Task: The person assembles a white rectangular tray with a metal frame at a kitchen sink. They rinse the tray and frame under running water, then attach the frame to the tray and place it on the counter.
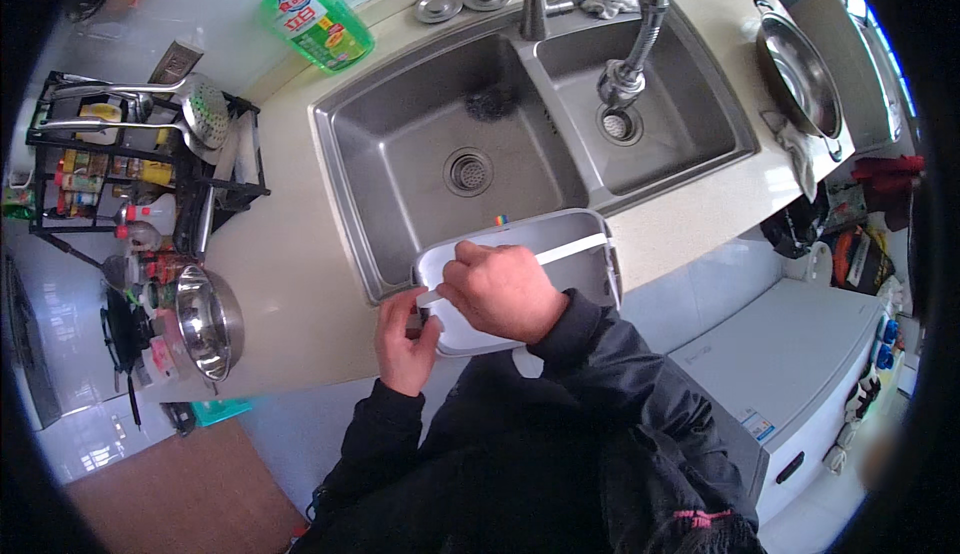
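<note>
A light grey rectangular bin [562, 222] with rounded corners is held at the sink's near edge, in front of my body. Across its top runs a narrow white strip [573, 250]. My right hand [508, 292] is closed over this strip, left of the bin's middle, with its knuckles up. At the left end of the strip, beside the bin's rim, my left hand [405, 346] pinches with thumb and fingers. My right hand covers much of the bin's inside. A small rainbow-coloured mark shows on its far rim.
Beyond the bin lies a steel double sink [400, 174], with a faucet [622, 84] over its right basin. A green pump bottle [315, 24] stands behind it. On the left are a black rack [150, 159] and a steel bowl [205, 324]; a pan [800, 74] is at right.
</note>
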`<action>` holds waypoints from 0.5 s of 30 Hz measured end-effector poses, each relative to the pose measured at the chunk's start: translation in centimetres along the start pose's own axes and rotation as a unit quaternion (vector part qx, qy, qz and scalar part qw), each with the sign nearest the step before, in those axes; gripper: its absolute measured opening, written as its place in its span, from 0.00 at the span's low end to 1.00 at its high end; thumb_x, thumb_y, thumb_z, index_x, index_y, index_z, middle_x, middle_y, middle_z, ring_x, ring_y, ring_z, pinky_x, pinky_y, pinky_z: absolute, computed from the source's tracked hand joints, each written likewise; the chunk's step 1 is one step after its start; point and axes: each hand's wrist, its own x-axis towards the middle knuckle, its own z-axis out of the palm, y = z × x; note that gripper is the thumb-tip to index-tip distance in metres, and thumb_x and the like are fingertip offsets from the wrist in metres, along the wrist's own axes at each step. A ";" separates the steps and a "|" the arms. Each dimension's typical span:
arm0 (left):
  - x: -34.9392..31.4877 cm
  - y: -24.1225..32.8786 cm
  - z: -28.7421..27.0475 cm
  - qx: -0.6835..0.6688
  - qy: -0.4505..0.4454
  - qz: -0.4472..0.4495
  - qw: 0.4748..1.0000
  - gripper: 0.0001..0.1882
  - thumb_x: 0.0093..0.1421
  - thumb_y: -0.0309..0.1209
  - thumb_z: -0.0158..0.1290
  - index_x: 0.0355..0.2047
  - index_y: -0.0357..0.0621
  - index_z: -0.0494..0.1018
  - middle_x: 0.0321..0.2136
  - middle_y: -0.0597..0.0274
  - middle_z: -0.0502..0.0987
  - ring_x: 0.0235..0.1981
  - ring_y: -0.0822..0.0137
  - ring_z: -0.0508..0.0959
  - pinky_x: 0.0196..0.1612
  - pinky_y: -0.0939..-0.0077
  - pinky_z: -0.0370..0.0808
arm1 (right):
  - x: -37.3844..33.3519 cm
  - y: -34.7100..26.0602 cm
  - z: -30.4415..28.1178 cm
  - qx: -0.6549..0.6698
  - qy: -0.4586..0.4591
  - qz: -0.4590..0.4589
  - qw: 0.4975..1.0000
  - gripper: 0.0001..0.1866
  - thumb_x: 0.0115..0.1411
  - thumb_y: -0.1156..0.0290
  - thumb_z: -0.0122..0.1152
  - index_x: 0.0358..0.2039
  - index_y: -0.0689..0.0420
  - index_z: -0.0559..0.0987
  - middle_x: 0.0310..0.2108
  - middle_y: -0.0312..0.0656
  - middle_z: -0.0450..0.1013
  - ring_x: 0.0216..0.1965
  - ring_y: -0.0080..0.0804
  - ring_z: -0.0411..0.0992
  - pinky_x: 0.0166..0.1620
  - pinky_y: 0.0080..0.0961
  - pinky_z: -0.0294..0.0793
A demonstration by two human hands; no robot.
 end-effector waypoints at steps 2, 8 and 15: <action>0.0 -0.1 0.0 -0.028 -0.002 -0.033 0.999 0.23 0.52 0.22 0.57 0.50 0.45 0.71 0.42 0.58 0.71 0.35 0.67 0.74 0.34 0.77 0.77 | -0.2 -0.2 -0.2 0.010 0.018 -0.008 1.000 0.10 0.54 0.64 0.60 0.24 0.58 0.77 0.26 0.42 0.70 0.25 0.39 0.74 0.27 0.34 0.74; 0.4 -1.5 -0.4 -0.020 -0.032 -0.061 0.997 0.28 0.55 0.35 0.59 0.53 0.36 0.66 0.41 0.52 0.74 0.40 0.63 0.78 0.42 0.70 0.76 | -0.3 -1.5 -4.9 0.145 0.152 0.002 0.978 0.12 0.55 0.65 0.64 0.27 0.59 0.73 0.26 0.44 0.66 0.25 0.42 0.70 0.28 0.35 0.70; -0.5 -3.2 -0.6 -0.140 -0.006 -0.138 0.980 0.28 0.57 0.35 0.59 0.55 0.35 0.66 0.40 0.53 0.76 0.37 0.66 0.78 0.41 0.73 0.76 | -5.5 -0.2 -12.3 -0.090 0.347 0.079 0.930 0.14 0.46 0.78 0.65 0.35 0.61 0.76 0.34 0.45 0.71 0.34 0.40 0.73 0.36 0.33 0.74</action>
